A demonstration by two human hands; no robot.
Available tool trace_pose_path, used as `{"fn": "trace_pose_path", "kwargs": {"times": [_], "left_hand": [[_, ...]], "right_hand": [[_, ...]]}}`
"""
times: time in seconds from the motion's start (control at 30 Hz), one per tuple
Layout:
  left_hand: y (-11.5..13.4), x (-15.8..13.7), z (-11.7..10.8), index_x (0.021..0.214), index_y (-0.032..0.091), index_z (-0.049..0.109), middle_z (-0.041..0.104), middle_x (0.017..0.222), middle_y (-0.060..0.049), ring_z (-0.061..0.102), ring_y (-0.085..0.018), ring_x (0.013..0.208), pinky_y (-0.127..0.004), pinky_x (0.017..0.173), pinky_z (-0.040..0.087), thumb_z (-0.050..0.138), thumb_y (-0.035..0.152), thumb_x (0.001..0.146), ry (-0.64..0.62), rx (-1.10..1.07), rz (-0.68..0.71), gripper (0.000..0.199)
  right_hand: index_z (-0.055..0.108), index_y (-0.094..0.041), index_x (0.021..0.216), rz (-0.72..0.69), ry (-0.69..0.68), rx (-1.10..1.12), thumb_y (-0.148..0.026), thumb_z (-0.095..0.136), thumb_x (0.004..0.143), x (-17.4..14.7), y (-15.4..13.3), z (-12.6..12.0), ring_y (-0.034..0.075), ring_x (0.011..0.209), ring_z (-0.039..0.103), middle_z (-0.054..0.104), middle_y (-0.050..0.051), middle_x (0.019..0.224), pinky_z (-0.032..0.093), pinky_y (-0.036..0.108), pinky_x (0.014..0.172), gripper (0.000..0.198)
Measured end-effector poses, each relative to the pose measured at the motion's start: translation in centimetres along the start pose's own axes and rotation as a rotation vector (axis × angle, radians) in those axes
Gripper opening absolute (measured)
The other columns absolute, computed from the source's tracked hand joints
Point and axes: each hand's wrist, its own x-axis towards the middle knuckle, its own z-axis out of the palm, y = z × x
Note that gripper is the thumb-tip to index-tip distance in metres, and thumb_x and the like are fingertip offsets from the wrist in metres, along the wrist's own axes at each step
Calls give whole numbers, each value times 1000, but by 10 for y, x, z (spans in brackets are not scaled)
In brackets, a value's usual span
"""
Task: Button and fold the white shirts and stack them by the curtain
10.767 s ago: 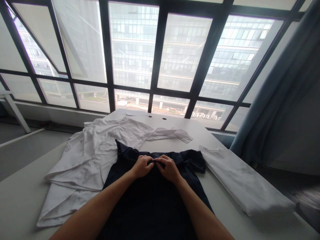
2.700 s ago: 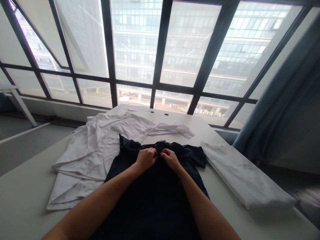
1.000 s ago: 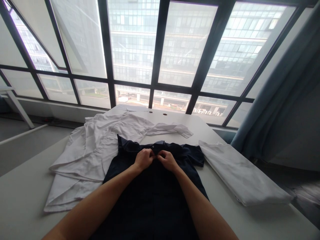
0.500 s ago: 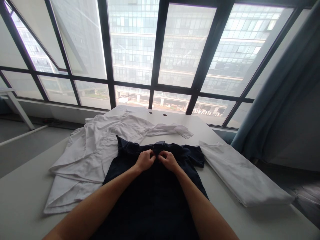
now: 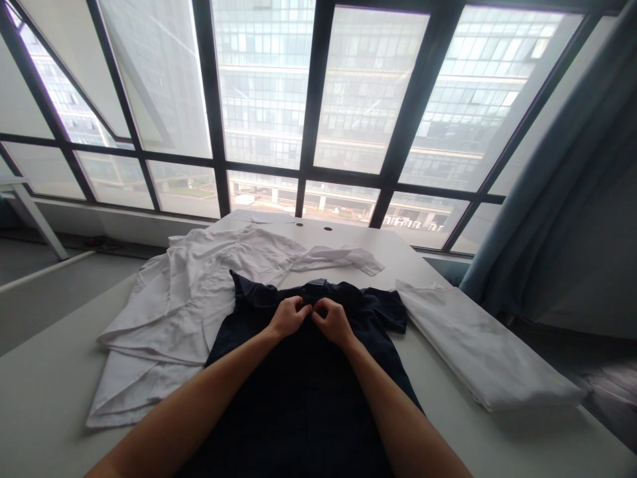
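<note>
A dark navy short-sleeved shirt (image 5: 303, 392) lies spread on the white table, its collar pointing away from me. My left hand (image 5: 289, 316) pinches the front of the shirt just below the collar. Close beside it, my right hand (image 5: 332, 320) pinches the same strip of cloth, thumb and forefinger bent together. The fingertips of both hands nearly meet at the shirt's middle line. Whatever small part lies between the fingers is hidden.
Rumpled white garments (image 5: 199, 285) cover the left side of the white table (image 5: 44, 392). At the right lies a folded white cloth (image 5: 488, 352). Large windows (image 5: 263, 86) stand behind the table, and a blue-grey curtain (image 5: 552, 172) hangs at the right.
My right hand has shifted slightly left, bringing its fingertips closer to my left hand's. The cloth near the collar has moved a little; my left hand stays almost in place.
</note>
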Motion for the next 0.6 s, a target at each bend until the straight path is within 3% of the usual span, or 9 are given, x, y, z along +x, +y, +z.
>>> {"fn": "trace_pose_path", "kwargs": {"times": [0.17, 0.37, 0.6], "left_hand": [[2, -1, -1, 71, 15, 63, 62, 65, 0, 55, -14, 62, -25, 60, 39, 59, 30, 81, 40, -31, 51, 18], [8, -3, -4, 75, 16, 65, 64, 66, 1, 57, -14, 61, -23, 59, 42, 61, 22, 76, 78, -61, 85, 8], [6, -4, -1, 90, 17, 63, 70, 78, -1, 64, -15, 70, -24, 67, 48, 62, 19, 75, 100, -135, 86, 15]], "right_hand": [[65, -19, 77, 21, -3, 36, -27, 60, 78, 1, -3, -1, 18, 70, 61, 69, 3, 77, 47, 29, 69, 10], [64, -19, 75, 97, -20, 92, -28, 57, 77, 2, -5, -3, 17, 64, 58, 65, 1, 68, 44, 28, 64, 11], [59, -20, 73, -62, 25, -88, -20, 57, 76, 1, -12, -2, 16, 69, 55, 61, 1, 74, 42, 27, 68, 4]]}}
